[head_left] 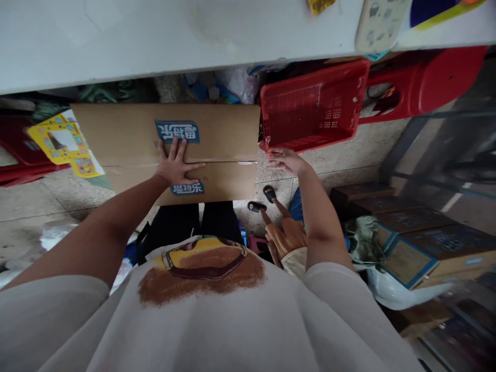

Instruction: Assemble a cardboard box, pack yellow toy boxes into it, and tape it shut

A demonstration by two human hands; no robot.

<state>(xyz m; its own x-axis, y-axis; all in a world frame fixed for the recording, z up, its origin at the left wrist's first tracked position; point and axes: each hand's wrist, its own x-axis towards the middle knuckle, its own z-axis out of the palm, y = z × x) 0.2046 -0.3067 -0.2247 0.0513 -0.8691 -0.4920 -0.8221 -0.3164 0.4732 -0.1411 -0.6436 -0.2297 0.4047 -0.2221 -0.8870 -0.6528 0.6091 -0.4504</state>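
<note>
A closed cardboard box (132, 132) with blue printed labels lies in front of me, a seam running across its top. My left hand (172, 164) rests flat on it over the seam, fingers spread between the two labels. Just off the box's right end is my right hand (284, 159), its fingers pinched together. A small thin thing (267, 142) pokes up from those fingertips, too small to name. Part of the seam near the right end looks shiny.
A red plastic basket (310, 139) stands beyond my right hand, beside a red stool (426, 88). A white table (155, 41) spans the far side. Yellow printed sheets (62, 142) lie at the box's left. Another person's sandalled feet (263, 201) are close by; stacked boxes (437, 248) stand right.
</note>
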